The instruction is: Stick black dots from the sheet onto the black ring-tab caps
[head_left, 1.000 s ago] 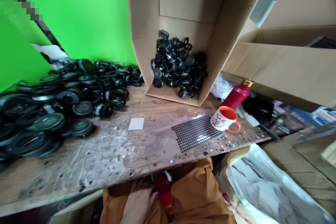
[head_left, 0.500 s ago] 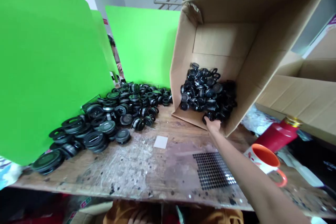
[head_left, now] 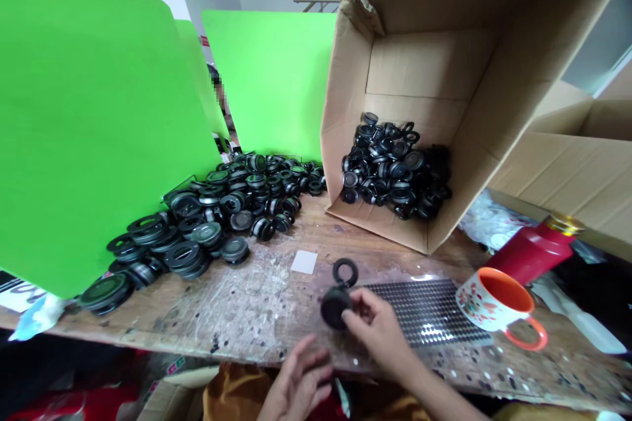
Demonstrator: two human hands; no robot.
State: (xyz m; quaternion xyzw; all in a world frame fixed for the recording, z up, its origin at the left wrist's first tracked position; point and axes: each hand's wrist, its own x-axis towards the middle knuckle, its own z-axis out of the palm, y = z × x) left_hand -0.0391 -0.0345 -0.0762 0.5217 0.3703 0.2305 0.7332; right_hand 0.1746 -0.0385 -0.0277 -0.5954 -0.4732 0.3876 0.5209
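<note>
I see a black lid (head_left: 336, 308) just below and right of the centre of the frame, its round face tilted towards me and its ring (head_left: 345, 273) sticking up above it. My right hand (head_left: 378, 329) is pinched on the lid's right edge, thumb in front, with the forearm running down to the bottom right. I can't tell whether the lid touches the table (head_left: 247, 306). My left hand (head_left: 303, 378) is well below, at bottom centre, apart from the right one, fingers spread and loosely curled, palm turned towards the lid; it is slightly blurred.

Right behind my right hand lies a sheet of black dots (head_left: 424, 309), its lower left part hidden by the hand and wrist. An orange-lined mug (head_left: 476, 306) stands at the sheet's right end, with a red bottle (head_left: 530, 250) leaning behind it. A white card (head_left: 304, 262) lies near the ring, on its left. At upper right, a big cardboard box (head_left: 340, 99) opens towards me with a heap of lids (head_left: 395, 164) inside. More lids form a pile (head_left: 197, 230) at centre left, against green panels (head_left: 99, 112).
</note>
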